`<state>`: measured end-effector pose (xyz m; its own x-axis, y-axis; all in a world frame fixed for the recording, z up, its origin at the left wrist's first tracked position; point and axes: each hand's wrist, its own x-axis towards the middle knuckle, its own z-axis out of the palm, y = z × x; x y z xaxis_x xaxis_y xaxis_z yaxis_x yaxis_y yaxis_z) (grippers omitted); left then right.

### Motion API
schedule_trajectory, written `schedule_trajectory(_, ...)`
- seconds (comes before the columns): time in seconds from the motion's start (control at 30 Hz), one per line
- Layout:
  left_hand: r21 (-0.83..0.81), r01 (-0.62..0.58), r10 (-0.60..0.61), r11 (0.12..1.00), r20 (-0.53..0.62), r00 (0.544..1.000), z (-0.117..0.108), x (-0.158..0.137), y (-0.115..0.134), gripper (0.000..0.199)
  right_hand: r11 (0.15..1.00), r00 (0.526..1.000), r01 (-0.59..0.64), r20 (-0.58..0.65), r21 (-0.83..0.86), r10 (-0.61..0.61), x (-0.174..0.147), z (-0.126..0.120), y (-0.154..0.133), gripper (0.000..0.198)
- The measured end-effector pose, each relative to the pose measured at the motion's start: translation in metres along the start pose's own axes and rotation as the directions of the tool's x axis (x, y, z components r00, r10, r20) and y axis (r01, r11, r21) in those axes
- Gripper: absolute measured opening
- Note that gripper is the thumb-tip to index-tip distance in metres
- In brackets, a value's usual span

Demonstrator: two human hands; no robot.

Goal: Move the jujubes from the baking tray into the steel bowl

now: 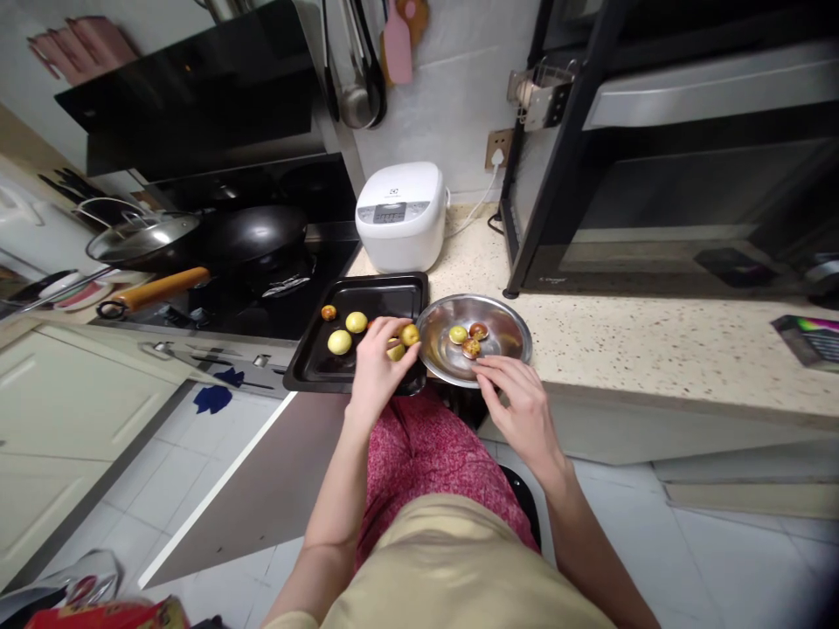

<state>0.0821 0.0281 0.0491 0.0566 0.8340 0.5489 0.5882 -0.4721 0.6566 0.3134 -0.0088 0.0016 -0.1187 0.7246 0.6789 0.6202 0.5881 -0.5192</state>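
Observation:
Over the right side of a black baking tray (315,371) is my left hand (380,362), its thumb and fingers closed around a small round yellow fruit (410,335). Another yellow fruit is partly hidden under that hand. Toward the tray's left lie two pale yellow fruits (339,342) and a smaller orange-brown one (329,312). A steel bowl (504,319) stands against the tray's right side, holding a yellow fruit (458,335), a reddish-brown one (478,331) and a speckled brown one (470,349). My right hand (517,397) reaches over the bowl's front rim, fingers stretched out beside the speckled fruit.
Behind the tray stands a white rice cooker (401,214). To the left, a black wok (255,234) and a lidded pan (141,240) sit on the stove. A black rack with an oven (688,201) rises at right. An open cabinet door (255,489) juts out below the counter.

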Motion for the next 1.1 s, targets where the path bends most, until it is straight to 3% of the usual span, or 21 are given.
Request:
schedule_trajectory(0.17, 0.167, -0.086, 0.045, 0.982, 0.234, 0.971, 0.035, 0.017, 0.011, 0.022, 1.000, 1.000, -0.003, 0.000, 0.017, 0.003, -0.002, -0.001, -0.001, 0.021)
schedule_trajectory(0.3, 0.415, -0.095, -0.076, 0.905, 0.376, 0.923, 0.051, 0.029, 0.015, 0.019, 1.000, 1.000, -0.015, -0.003, 0.018, 0.015, -0.004, -0.003, 0.001, 0.021)
schedule_trajectory(0.43, 0.547, -0.119, -0.163, 0.829, 0.439, 0.883, 0.059, 0.035, 0.020, 0.020, 0.999, 0.999, -0.032, -0.002, 0.022, 0.032, -0.004, -0.003, 0.003, 0.023)
schedule_trajectory(0.57, 0.596, -0.128, -0.209, 0.792, 0.462, 0.862, 0.061, 0.037, 0.025, 0.021, 0.999, 0.999, -0.032, -0.007, 0.028, 0.032, -0.004, -0.001, 0.004, 0.023)
schedule_trajectory(0.83, 0.562, -0.138, -0.191, 0.815, 0.486, 0.853, 0.063, 0.038, 0.020, 0.020, 0.999, 1.000, -0.021, -0.002, 0.024, 0.021, -0.004, -0.001, 0.004, 0.021)
schedule_trajectory(0.97, 0.469, -0.115, -0.122, 0.876, 0.445, 0.887, 0.060, 0.035, 0.017, 0.029, 1.000, 1.000, -0.022, -0.005, 0.021, 0.022, -0.004, -0.002, 0.004, 0.021)
schedule_trajectory(1.1, 0.354, -0.084, -0.045, 0.932, 0.341, 0.939, 0.040, 0.031, 0.016, 0.028, 1.000, 1.000, 0.009, -0.002, 0.022, -0.009, -0.005, -0.005, 0.005, 0.019)
